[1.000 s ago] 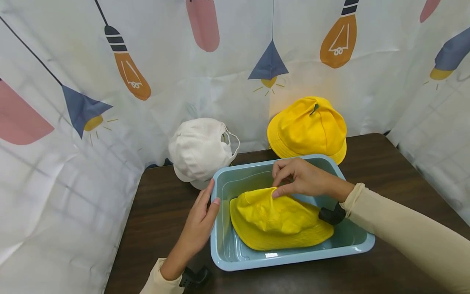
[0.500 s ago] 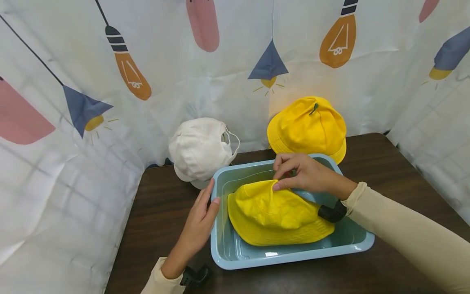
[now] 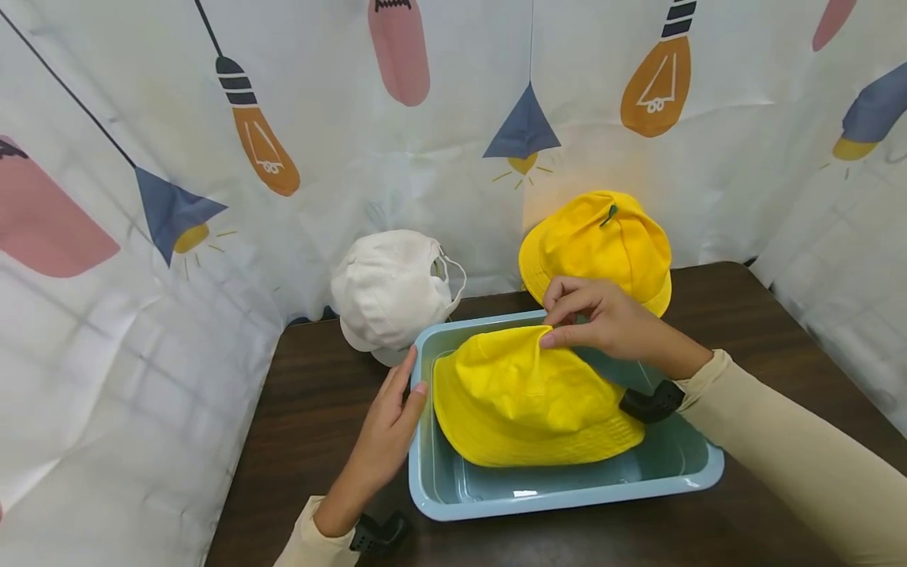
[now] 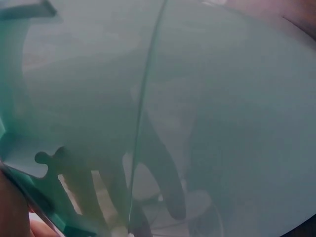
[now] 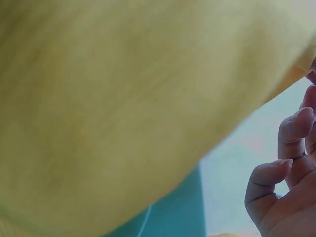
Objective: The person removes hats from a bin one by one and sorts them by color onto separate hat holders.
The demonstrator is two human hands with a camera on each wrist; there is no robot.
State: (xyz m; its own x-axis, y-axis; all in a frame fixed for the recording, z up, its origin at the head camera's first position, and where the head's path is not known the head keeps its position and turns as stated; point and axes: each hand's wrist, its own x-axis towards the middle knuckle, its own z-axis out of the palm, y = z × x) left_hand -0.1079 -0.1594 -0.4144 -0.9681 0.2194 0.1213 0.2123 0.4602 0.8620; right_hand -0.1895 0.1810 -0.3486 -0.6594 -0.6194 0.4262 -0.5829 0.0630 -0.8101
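Observation:
A yellow bucket hat [image 3: 527, 394] hangs over a light blue plastic basin [image 3: 553, 494], its brim low inside the walls. My right hand [image 3: 602, 319] pinches the crown at its top between thumb and fingers. In the right wrist view the hat's yellow cloth [image 5: 123, 108] fills most of the picture, with the curled fingers [image 5: 296, 133] at the right edge. My left hand [image 3: 386, 425] rests along the basin's left rim with straight fingers. The left wrist view looks closely at the basin's blue-green wall [image 4: 222, 123], which mirrors the fingers.
Behind the basin sit a white cap [image 3: 388, 287] at left and another yellow bucket hat [image 3: 602, 248] with a green stem at right. All stand on a dark wooden table [image 3: 312, 409]. A curtain printed with lamps [image 3: 439, 173] closes off the back and sides.
My right hand has risen and shifted slightly right, lifting the yellow hat with it. The left hand stays on the basin's rim. The head view has tilted slightly.

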